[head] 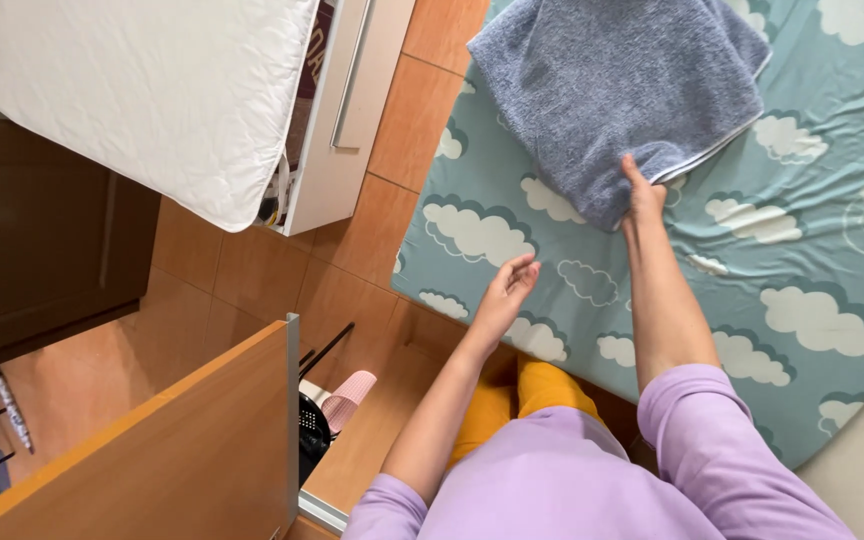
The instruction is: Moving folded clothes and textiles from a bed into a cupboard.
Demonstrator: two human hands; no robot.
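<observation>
A grey-blue towel (612, 85) lies folded on a bed with a teal sheet printed with white clouds (802, 260). My right hand (643, 195) pinches the towel's near corner, fingers closed on the fabric. My left hand (507, 290) hovers just over the sheet near the bed's edge, fingers spread and holding nothing, a short way from the towel. Both arms wear lilac sleeves.
A white quilted mattress (142, 90) leans at upper left beside a white cabinet (352, 110). A wooden panel (192, 440) stands at lower left, with a pink object (350, 398) and dark items behind it. Orange floor tiles (352, 260) run alongside the bed. A dark wooden door (32, 250) is at left.
</observation>
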